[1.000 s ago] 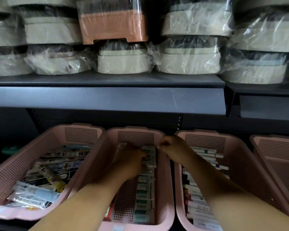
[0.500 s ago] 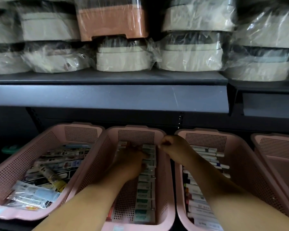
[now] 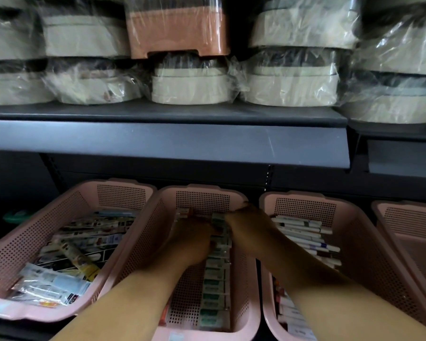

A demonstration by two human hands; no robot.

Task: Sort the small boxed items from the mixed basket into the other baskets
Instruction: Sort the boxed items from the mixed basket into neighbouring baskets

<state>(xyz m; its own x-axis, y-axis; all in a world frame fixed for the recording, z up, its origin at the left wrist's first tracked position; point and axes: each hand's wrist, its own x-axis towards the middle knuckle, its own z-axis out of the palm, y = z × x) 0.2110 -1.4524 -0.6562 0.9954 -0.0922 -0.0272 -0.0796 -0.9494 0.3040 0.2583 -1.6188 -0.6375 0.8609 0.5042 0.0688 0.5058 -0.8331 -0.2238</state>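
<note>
Three pink perforated baskets stand side by side. The left basket holds mixed boxes, tubes and plastic packets. A row of green-and-white boxes runs down the right side of the middle basket. The right basket holds white boxes. Both hands reach into the far end of the middle basket. My left hand lies over the row of boxes with its fingers hidden. My right hand crosses the rim from the right, fingers at the far boxes. Both hands are blurred, so their grips are unclear.
A fourth pink basket sits at the far right, showing nothing inside. A dark shelf edge overhangs the baskets close above. On that shelf are stacked beige and orange tubs wrapped in clear plastic.
My right hand has moved left from the rim between the middle and right baskets into the middle basket. My left hand has stayed on the row of boxes, shifting slightly.
</note>
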